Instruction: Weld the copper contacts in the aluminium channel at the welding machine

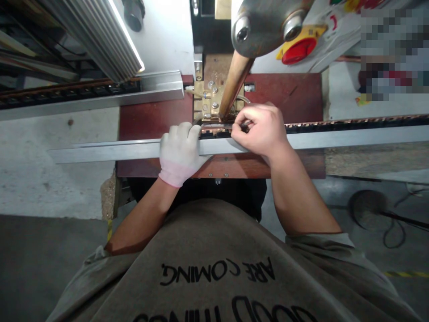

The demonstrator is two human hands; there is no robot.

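- The metal rail [110, 151] lies lengthwise across the red-brown desk [150, 118], with its middle right at the foot of the copper rod [234, 85].
- My gloved left hand [181, 154] is closed around the rail, pressing it down just left of the rod.
- My bare right hand [259, 129] is pinched closed on the rail's top edge beside the rod tip. I cannot make out whether it holds anything small.
- Right of my hands the rail carries a row of small copper-edged pieces [351, 122], while the part left of them is bare. I judge the work roughly half done.
- The rod meets the brass block [209, 100] behind the rail.
- A red stop button [299, 50] sits above.
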